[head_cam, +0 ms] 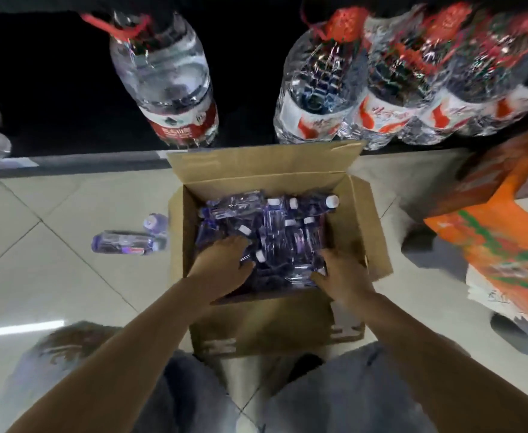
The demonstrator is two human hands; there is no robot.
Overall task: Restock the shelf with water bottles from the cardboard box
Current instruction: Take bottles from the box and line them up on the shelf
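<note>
Both hands' grip [222, 260] [341, 273] unclear, among bottles [275, 232] in box [369, 232]; 2 bottles [125, 243] on floor nearby.

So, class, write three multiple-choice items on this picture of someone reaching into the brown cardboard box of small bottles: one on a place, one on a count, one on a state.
1. Where does the brown cardboard box stand?
A. on the pale tiled floor
B. on a shelf
C. on a chair

2. How many small purple-tinted bottles lie on the floor outside the box?
A. none
B. two
C. five

3. How are the box's top flaps?
A. taped shut
C. cut off
B. folded open

Answers: 1 A, tiles show all round the box. 2 B, two lie to its left. 3 B, the flaps spread outward, and the left hand and right hand reach among the bottles inside.
</note>
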